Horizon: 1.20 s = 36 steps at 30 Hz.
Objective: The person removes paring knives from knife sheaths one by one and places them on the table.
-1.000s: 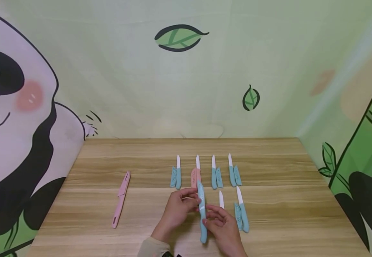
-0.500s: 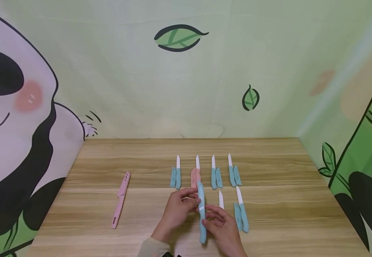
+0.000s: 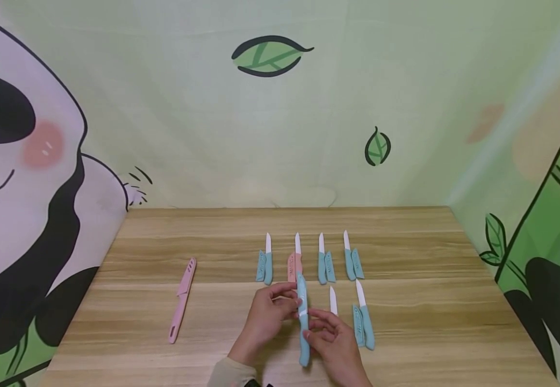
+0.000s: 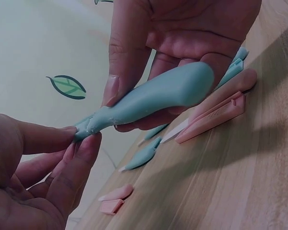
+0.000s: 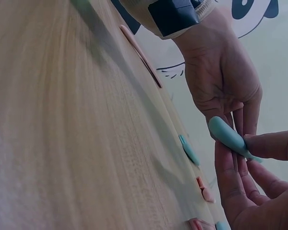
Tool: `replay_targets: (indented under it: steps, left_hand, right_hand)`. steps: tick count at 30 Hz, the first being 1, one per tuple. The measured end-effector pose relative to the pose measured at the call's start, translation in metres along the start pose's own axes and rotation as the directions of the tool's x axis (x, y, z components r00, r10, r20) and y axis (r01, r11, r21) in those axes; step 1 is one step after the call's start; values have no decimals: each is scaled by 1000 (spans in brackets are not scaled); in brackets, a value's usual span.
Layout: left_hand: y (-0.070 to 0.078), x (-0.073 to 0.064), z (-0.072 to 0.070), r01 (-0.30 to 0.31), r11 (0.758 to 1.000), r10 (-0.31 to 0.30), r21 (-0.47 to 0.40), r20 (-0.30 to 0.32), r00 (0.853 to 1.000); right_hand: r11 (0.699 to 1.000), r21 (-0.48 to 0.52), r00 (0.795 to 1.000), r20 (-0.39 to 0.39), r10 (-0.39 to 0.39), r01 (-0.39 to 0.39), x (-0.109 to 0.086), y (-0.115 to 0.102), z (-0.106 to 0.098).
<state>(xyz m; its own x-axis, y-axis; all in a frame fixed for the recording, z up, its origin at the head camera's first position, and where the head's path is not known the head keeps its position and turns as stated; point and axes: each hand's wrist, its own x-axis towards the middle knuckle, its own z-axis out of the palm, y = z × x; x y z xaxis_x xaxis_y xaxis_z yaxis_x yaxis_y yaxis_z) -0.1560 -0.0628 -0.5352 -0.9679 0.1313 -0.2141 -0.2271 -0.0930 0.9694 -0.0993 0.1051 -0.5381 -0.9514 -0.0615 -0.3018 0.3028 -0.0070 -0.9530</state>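
A blue-handled paring knife [image 3: 304,346] with a blue blade sheath [image 3: 301,290] over its blade is held above the table. My left hand [image 3: 267,313] pinches the sheath between thumb and fingers. My right hand [image 3: 335,344] grips the handle [image 4: 153,96] with thumb and fingers, as the left wrist view shows. A thin white strip of blade shows at the joint between sheath and handle. Under my right hand lies another knife with a white blade [image 3: 333,300]; its handle is hidden in the head view, but the left wrist view shows a pink handle and pink sheath [image 4: 213,117].
Across the back of the wooden table [image 3: 130,301] stands a row of unsheathed knives, each beside its sheath: several blue, one pink [image 3: 292,267]. Another blue knife [image 3: 367,328] lies right of my right hand. A sheathed pink knife [image 3: 182,301] lies alone at left.
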Motion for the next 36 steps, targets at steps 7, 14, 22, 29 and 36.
replay_targets:
  steps: [7,14,22,29,36]
  left_hand:
    - [3,0,-1,4,1000,-4,-6,-1,1000]
    - [3,-1,-2,12,1000,-12,4,-1,1000]
    - [2,0,-3,22,1000,-23,4,31,999]
    - [3,-1,-3,15,1000,-15,9,26,1000]
    - [4,-2,-4,13,1000,-13,9,16,1000]
  right_hand:
    - [1000,-2,1000,18,15,-15,-4,1,1]
    - [1000,-14,999,46,28,-27,-7,4,-1]
    - [999,-19,997,68,46,-45,-9,7,-2]
    - [998,-34,996,78,50,-47,-10,7,-3]
    - [999,-38,996,86,36,-33,-13,7,-2]
